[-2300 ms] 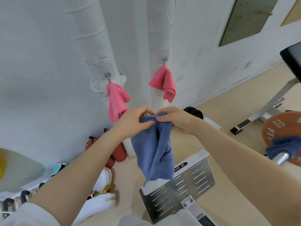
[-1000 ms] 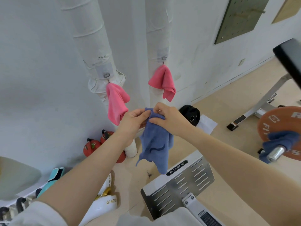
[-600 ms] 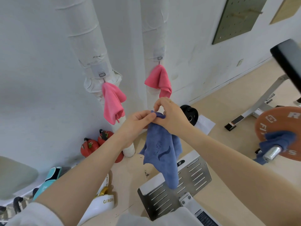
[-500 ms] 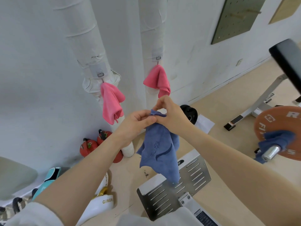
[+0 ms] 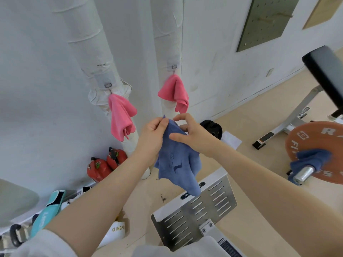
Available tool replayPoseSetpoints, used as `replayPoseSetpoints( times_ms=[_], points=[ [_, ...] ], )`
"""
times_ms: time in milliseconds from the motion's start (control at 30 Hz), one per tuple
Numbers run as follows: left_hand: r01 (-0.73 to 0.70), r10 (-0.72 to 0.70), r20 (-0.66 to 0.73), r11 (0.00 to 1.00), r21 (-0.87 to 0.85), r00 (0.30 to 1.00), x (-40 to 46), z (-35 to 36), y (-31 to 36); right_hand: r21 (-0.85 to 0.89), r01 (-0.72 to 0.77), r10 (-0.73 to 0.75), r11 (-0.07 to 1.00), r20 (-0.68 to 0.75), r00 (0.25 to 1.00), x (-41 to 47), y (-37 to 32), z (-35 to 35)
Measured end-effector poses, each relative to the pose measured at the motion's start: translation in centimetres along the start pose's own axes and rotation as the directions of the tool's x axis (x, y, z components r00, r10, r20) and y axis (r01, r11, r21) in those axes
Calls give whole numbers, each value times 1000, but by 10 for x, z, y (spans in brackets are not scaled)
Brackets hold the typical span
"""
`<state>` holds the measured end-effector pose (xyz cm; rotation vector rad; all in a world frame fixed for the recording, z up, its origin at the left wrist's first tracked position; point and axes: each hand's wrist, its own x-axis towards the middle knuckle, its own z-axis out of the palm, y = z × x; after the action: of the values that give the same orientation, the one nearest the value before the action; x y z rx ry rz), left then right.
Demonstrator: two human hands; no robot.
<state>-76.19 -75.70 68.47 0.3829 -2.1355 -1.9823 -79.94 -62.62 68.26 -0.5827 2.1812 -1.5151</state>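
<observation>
Head view: two wrapped pipes (image 5: pixel 87 43) stand at wall (image 5: pixel 37 75), straps (image 5: pixel 174 67) fitted as hangers. Blue cloth (image 5: pixel 176 164) hangs mid-air before them, over floor (image 5: pixel 250 127) and slotted plate (image 5: pixel 204 208), raised likely for hooking. Pink cloths (image 5: pixel 120 115) already hang from straps. Left hand (image 5: pixel 151 135) pinches blue cloth's top corner; right hand (image 5: pixel 194 135) fingers (image 5: pixel 181 116) spread loose, thumb steadying cloth.
</observation>
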Motion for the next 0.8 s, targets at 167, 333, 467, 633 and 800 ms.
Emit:
replayPoseSetpoints(
  times_ms=[167,333,467,633,800],
  points=[
    [-32,35,-45,997,71,998,3,3,-3,0,4,-4,1000,40,999,1,5,-3],
    [-35,41,-98,998,60,994,7,-2,-2,-48,-162,168,986,361,917,-8,7,-13],
    [85,-77,72,990,-114,994,3,-6,-5,-283,-96,179,954,284,942,-4,11,-22],
    [220,-180,188,951,-218,965,-3,-13,-8,-699,104,-36,708,111,993,5,3,-12],
    [54,-87,179,982,182,980,-4,-28,4,-851,144,-179,504,60,982,7,5,5]
  ],
)
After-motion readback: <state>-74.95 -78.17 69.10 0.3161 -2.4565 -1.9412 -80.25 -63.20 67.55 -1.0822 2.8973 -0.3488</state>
